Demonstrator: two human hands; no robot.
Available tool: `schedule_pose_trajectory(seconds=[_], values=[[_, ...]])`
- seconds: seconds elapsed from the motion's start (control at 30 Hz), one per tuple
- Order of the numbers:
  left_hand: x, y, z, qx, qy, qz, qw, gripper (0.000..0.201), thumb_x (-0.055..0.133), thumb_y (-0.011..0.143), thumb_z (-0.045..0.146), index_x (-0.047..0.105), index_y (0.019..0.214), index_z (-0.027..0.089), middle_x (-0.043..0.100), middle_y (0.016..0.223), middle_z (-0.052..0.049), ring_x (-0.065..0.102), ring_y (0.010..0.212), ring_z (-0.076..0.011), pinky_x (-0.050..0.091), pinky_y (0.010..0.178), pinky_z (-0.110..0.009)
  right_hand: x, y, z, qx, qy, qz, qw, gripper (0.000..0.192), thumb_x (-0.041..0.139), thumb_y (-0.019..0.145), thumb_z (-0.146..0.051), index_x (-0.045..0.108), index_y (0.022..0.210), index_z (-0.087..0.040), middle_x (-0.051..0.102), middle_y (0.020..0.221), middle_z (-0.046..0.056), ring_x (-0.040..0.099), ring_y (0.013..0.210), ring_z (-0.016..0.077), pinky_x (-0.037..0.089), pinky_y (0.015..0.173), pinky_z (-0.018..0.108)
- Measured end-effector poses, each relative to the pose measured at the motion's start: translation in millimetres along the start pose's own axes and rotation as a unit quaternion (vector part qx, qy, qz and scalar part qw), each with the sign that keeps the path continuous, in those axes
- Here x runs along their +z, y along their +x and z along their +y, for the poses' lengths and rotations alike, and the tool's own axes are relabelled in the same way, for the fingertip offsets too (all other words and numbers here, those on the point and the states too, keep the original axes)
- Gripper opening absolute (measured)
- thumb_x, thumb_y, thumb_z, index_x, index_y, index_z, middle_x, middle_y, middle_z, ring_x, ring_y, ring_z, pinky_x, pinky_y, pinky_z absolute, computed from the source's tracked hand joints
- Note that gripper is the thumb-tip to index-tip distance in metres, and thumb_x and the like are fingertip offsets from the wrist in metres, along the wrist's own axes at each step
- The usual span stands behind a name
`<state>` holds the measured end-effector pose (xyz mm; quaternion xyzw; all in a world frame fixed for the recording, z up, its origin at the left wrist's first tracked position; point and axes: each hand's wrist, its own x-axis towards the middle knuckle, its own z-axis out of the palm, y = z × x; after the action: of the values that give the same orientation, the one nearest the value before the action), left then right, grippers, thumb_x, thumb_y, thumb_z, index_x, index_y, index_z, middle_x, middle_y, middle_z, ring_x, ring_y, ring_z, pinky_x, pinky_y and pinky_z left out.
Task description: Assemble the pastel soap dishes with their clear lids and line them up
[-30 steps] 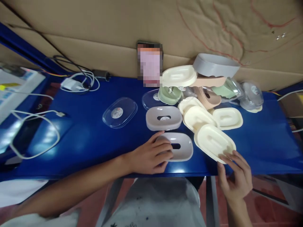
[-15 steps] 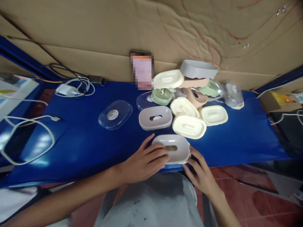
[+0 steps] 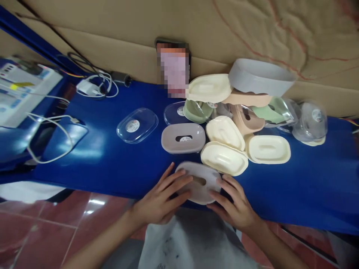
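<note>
At the front edge of the table, a grey oval plastic box with a central slot (image 3: pixel 199 190) lies between my two hands. My left hand (image 3: pixel 168 194) grips its left side, fingers laid over the rim. On the right side my right hand (image 3: pixel 231 200) has its fingertips over the edge and the thumb low near the front. Just beyond it stands a similar greyish box (image 3: pixel 171 140) with a slot and a round sticker. Cream oval pieces (image 3: pixel 224 158) with raised centres lie to the right of that, close to my right hand.
A clear oval lid (image 3: pixel 144 130) lies on the blue tabletop (image 3: pixel 112 160) at the left. Behind are a phone (image 3: pixel 174 71), a grey oval ring (image 3: pixel 258 76), a green box (image 3: pixel 198 112) and stacked clear lids (image 3: pixel 310 119). White cables (image 3: pixel 63 136) run along the left.
The view has shifted and turned. My right hand has moved from the outside of the grey box's right end to lay its fingers over the rim. My left hand stays on the left side.
</note>
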<state>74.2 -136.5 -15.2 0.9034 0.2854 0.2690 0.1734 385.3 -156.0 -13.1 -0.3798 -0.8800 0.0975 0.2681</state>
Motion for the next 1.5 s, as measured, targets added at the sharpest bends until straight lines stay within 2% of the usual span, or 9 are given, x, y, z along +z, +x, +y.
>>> schedule_pose_trajectory(seconds=[0.2,0.4,0.57,0.67,0.8,1.0,1.17,1.37,1.5], values=[[3.8,3.3,4.5,0.002,0.058,-0.009,0.998,0.024,0.071,0.096,0.018,0.07,0.119,0.021,0.071,0.143,-0.011,0.054,0.147,-0.0288,0.036,0.131,-0.06,9.8,-6.4,-11.5,-0.039,0.011,-0.042,0.998,0.014,0.072,0.101,-0.022,0.075,0.114,-0.018,0.077,0.134,0.011,0.057,0.148,0.0278,0.042,0.129,0.058],[-10.6,10.8,-12.2,0.063,0.087,-0.061,0.992,0.019,0.063,0.105,0.016,0.073,0.12,0.02,0.075,0.132,-0.006,0.062,0.129,-0.0242,0.026,0.132,-0.056,13.9,0.2,-30.7,0.002,-0.034,-0.073,0.997,0.028,0.061,0.103,-0.013,0.074,0.127,-0.019,0.073,0.143,0.007,0.053,0.152,0.0223,0.026,0.138,0.051],[-15.9,11.5,-25.0,0.07,0.08,-0.071,0.992,0.015,0.069,0.104,0.024,0.072,0.118,0.02,0.072,0.131,-0.008,0.063,0.126,-0.0245,0.034,0.127,-0.052,20.2,6.8,-40.4,0.041,-0.046,-0.087,0.994,0.036,0.06,0.102,-0.015,0.071,0.135,-0.019,0.07,0.148,0.008,0.055,0.15,0.0225,0.036,0.134,0.048],[-21.4,12.5,-27.7,0.038,0.033,-0.015,0.999,0.023,0.069,0.105,0.04,0.071,0.115,0.02,0.072,0.13,-0.01,0.064,0.125,-0.0253,0.036,0.126,-0.052,22.8,13.4,-42.3,0.049,-0.044,-0.097,0.993,0.039,0.06,0.101,-0.014,0.07,0.138,-0.02,0.069,0.15,0.008,0.057,0.148,0.024,0.041,0.131,0.051],[-37.8,24.1,-37.9,-0.054,0.053,0.071,0.995,0.028,0.064,0.104,0.017,0.067,0.131,0.02,0.068,0.137,-0.014,0.061,0.132,-0.0284,0.043,0.121,-0.053,26.7,25.4,-40.6,0.037,-0.031,-0.091,0.995,0.039,0.06,0.101,-0.014,0.07,0.138,-0.02,0.071,0.147,0.008,0.058,0.147,0.0244,0.04,0.131,0.051],[-46.6,40.5,-53.2,-0.193,0.113,0.086,0.971,0.036,0.063,0.106,0.018,0.06,0.142,0.022,0.061,0.15,-0.015,0.058,0.14,-0.0318,0.049,0.117,-0.053,27.5,41.7,-29.6,0.008,-0.016,-0.054,0.998,0.032,0.061,0.106,-0.03,0.071,0.135,-0.021,0.069,0.148,0.01,0.056,0.146,0.0285,0.048,0.12,0.051],[-46.3,34.8,-50.9,-0.205,0.125,0.099,0.966,0.033,0.063,0.107,0.021,0.063,0.14,0.025,0.061,0.151,-0.013,0.061,0.138,-0.03,0.052,0.114,-0.049,19.0,42.7,-26.3,0.028,0.004,0.01,1.0,0.033,0.062,0.106,-0.025,0.068,0.138,-0.021,0.07,0.145,0.011,0.055,0.145,0.0291,0.048,0.117,0.049],[-62.9,14.1,-97.8,-0.334,0.219,0.15,0.904,0.056,0.072,0.101,0.04,0.058,0.152,0.021,0.047,0.164,-0.021,0.048,0.153,-0.0424,0.044,0.121,-0.064,21.7,42.5,-42.1,0.022,0.041,0.043,0.998,0.03,0.063,0.104,-0.018,0.071,0.133,-0.023,0.072,0.139,0.008,0.058,0.139,0.0272,0.047,0.118,0.049],[-77.6,0.3,-104.3,-0.368,0.17,0.131,0.905,0.054,0.067,0.105,0.046,0.059,0.151,0.019,0.054,0.159,-0.021,0.054,0.149,-0.0403,0.046,0.122,-0.062,32.6,34.3,-44.5,0.036,0.032,0.036,0.998,0.035,0.064,0.104,-0.018,0.068,0.138,-0.024,0.065,0.148,0.011,0.058,0.141,0.0286,0.054,0.115,0.051]])
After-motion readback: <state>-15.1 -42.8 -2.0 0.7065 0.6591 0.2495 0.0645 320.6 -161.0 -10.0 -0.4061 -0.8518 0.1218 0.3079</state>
